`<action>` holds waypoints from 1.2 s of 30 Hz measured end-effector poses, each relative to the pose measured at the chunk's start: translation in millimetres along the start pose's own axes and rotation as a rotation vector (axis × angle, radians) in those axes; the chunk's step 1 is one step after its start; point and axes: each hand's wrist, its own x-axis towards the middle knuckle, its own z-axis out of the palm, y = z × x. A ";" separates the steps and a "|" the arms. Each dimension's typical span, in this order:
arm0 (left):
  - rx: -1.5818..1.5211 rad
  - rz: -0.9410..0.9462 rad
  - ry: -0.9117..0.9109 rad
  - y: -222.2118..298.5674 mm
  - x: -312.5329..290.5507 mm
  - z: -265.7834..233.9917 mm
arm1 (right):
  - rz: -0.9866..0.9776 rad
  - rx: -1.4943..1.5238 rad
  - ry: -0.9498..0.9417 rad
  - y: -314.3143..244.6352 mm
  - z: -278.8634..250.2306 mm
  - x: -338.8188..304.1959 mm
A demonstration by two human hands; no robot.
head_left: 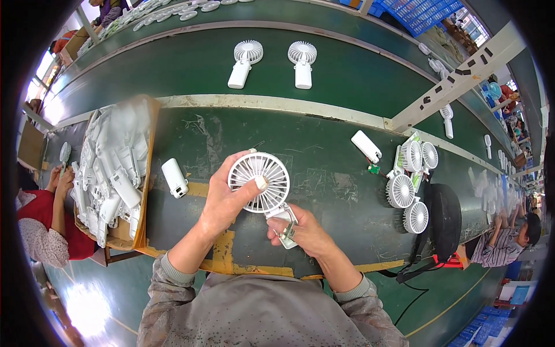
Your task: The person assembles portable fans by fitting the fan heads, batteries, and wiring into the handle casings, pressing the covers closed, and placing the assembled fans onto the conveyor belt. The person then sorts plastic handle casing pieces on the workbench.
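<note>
Fan head (pixel 274 184) is clasped by the left hand (pixel 222 194), seemingly for steadiness, while the right hand (pixel 308 232) pinches its handle (pixel 281 214)

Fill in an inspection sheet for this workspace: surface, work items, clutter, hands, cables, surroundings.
Surface: dark green table, scuffed, with yellow tape near the front.
Work items: white fan in hand, handle apparently open; four fan heads at right; loose white casings either side.
Clutter: cardboard box of white parts; black bag-like item.
Hands: left hand grips the fan's head, thumb over the hub; right hand holds its handle.
Cables: thin black cord beyond the table's near edge, right.
Surroundings: white fans on a green belt; people at both sides.
</note>
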 end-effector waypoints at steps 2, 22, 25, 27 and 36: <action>0.030 0.004 0.019 -0.4 0.8 1.2 | -0.009 -0.003 -0.010 0.6 0.4 -1.0; 0.794 0.470 -0.163 -11.2 -20.5 14.8 | -0.060 -0.024 0.222 21.9 -12.2 25.3; 0.825 0.466 -0.163 -32.9 -17.2 12.3 | -0.026 -0.050 0.239 22.4 -10.6 27.2; 0.795 0.401 -0.146 -39.6 -15.5 11.5 | -0.019 -0.016 0.203 20.1 -8.8 26.5; 0.860 0.359 -0.184 -36.8 -13.4 17.3 | -0.041 -0.020 0.234 24.0 -11.5 29.7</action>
